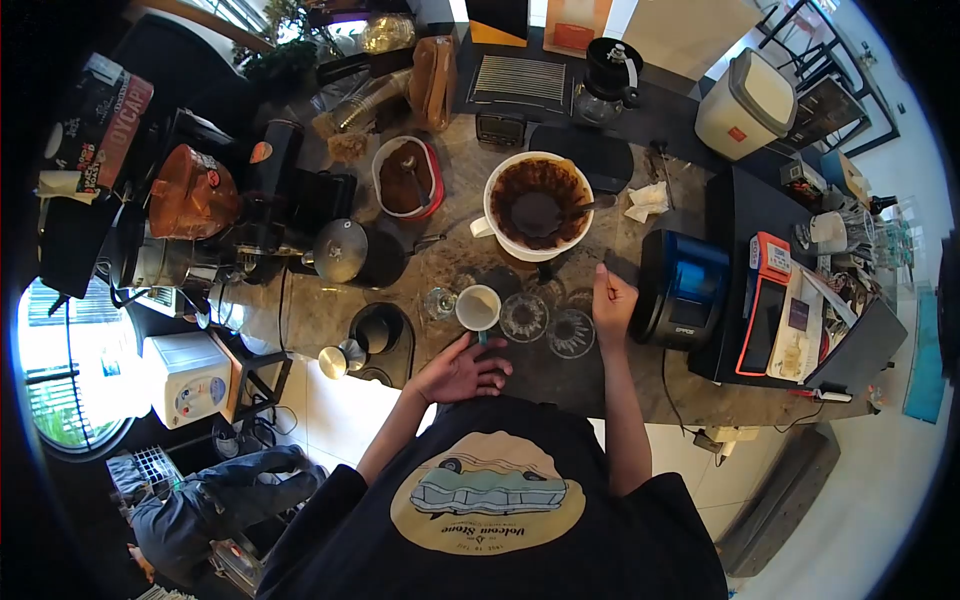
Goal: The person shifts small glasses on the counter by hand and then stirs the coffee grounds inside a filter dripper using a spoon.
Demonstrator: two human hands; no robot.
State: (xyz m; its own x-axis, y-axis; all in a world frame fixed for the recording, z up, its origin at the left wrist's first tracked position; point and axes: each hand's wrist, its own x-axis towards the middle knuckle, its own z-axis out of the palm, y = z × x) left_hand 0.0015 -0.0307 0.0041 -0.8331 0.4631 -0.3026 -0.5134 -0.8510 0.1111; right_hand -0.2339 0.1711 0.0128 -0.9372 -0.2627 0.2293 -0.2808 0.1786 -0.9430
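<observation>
My left hand [463,372] is at the counter's front edge, fingers spread, just below a small cup [478,307] with a teal handle. Its fingertips come close to that handle; whether they touch it I cannot tell. My right hand [613,303] is closed in a fist beside the blue-fronted printer [684,290]; anything inside it is hidden. Between my hands are two clear ribbed glasses, a left glass [524,318] and a right glass [571,333]. Ahead of them, a white coffee dripper [484,228] holds wet dark grounds and a spoon [592,206].
A tub of ground coffee [435,190] with a spoon in it and a metal kettle [345,252] stand left. Crumpled tissue [648,201] lies right of the dripper. A hand grinder [606,85] is at the back. Another person [215,515] is at the lower left.
</observation>
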